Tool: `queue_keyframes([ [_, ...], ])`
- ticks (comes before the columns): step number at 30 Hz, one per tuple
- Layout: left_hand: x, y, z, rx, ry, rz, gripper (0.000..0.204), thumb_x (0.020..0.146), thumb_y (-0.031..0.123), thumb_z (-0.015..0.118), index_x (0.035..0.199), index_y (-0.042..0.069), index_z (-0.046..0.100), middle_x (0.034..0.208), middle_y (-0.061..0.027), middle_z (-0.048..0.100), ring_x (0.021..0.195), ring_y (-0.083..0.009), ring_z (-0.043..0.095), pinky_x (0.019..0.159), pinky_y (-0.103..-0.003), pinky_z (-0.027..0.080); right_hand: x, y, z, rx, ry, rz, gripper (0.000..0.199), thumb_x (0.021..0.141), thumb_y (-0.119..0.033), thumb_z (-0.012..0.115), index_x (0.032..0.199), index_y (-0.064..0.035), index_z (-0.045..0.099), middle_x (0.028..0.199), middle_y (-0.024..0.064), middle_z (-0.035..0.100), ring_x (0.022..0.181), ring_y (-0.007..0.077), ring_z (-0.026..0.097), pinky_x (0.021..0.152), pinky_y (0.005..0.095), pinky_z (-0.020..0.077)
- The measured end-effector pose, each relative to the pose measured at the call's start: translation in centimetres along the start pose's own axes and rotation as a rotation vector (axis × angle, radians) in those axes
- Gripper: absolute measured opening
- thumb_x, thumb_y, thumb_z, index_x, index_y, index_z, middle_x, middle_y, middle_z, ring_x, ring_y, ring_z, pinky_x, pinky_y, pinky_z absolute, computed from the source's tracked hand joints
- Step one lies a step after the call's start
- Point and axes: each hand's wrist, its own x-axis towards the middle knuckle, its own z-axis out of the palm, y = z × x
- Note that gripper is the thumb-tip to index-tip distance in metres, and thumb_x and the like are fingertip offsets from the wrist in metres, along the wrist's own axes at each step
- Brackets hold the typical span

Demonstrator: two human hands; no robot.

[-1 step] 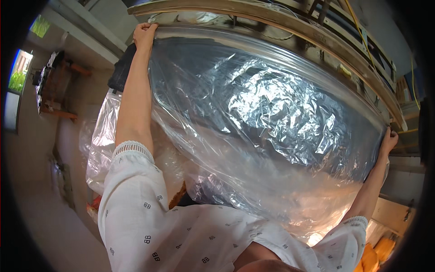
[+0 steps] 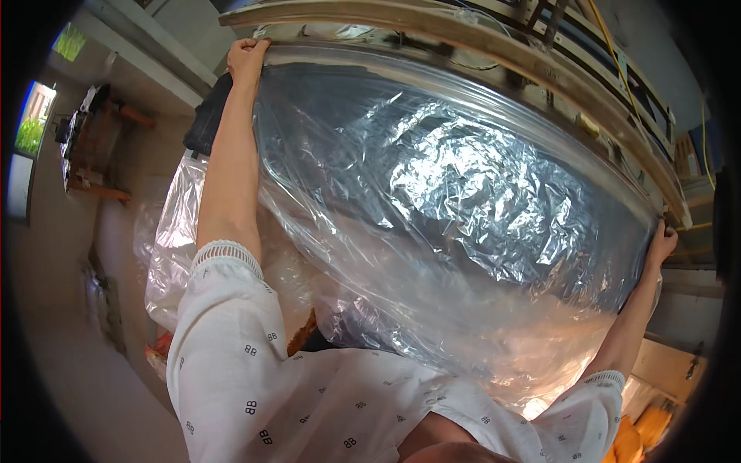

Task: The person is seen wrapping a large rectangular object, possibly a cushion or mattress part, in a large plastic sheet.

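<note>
A wide sheet of clear plastic film [image 2: 478, 201] hangs stretched between my two hands, wrinkled and shiny in its middle. At the far left my left hand [image 2: 248, 60] pinches the film's upper corner, its fingers closed. My right hand [image 2: 662, 241] grips the opposite upper corner at the far right, fingers also closed. Between them the top edge runs taut, just below a long wooden bar [image 2: 432, 23]. Dark material shows through the film, and its lower part falls in loose folds toward my body.
Behind the bar stands a frame with slats and a yellow cord [image 2: 610, 42]. More crumpled clear plastic [image 2: 176, 239] hangs left of my left arm. An orange-legged table [image 2: 96, 147] is at the far left. Orange items [image 2: 644, 432] lie at lower right.
Almost nothing differs. The right hand sits very slightly lower, and both hands keep their hold on the film.
</note>
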Motion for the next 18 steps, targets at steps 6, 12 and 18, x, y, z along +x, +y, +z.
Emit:
queue_keyframes([
  [6, 2.8, -2.3, -0.8, -0.773, -0.119, -0.409, 0.022, 0.085, 0.009, 0.05, 0.098, -0.008, 0.054, 0.084, -0.0121, 0.058, 0.068, -0.017, 0.059, 0.056, -0.024, 0.048, -0.1, -0.4, -1.0, 0.245, 0.008, 0.131, 0.038, 0.086, -0.027, 0.056, 0.099, 0.0089, 0.055, 0.1, 0.0174, 0.056, 0.09, 0.0258, 0.052, 0.085, 0.0351, 0.0386],
  [12, 3.0, -2.6, -3.2, -0.439, 0.202, -0.252, 0.027, 0.084, 0.016, 0.051, 0.097, -0.007, 0.056, 0.083, -0.0122, 0.058, 0.075, -0.0196, 0.059, 0.066, -0.031, 0.049, 0.3, -1.9, -1.6, 0.476, -0.023, 0.205, 0.05, 0.095, -0.037, 0.038, 0.109, 0.008, 0.055, 0.103, 0.0144, 0.057, 0.091, 0.0225, 0.051, 0.084, 0.0327, 0.0384],
  [18, 0.4, 0.2, -3.2, 0.546, -0.02, -0.176, 0.035, 0.084, 0.034, 0.054, 0.092, 0.001, 0.062, 0.082, -0.012, 0.059, 0.082, -0.0201, 0.056, 0.074, -0.032, 0.043, 0.7, 0.6, -2.4, 0.942, -0.267, 0.478, 0.047, 0.094, -0.046, 0.039, 0.101, -0.0038, 0.058, 0.095, 0.0071, 0.057, 0.087, 0.0179, 0.051, 0.082, 0.0316, 0.0394],
])
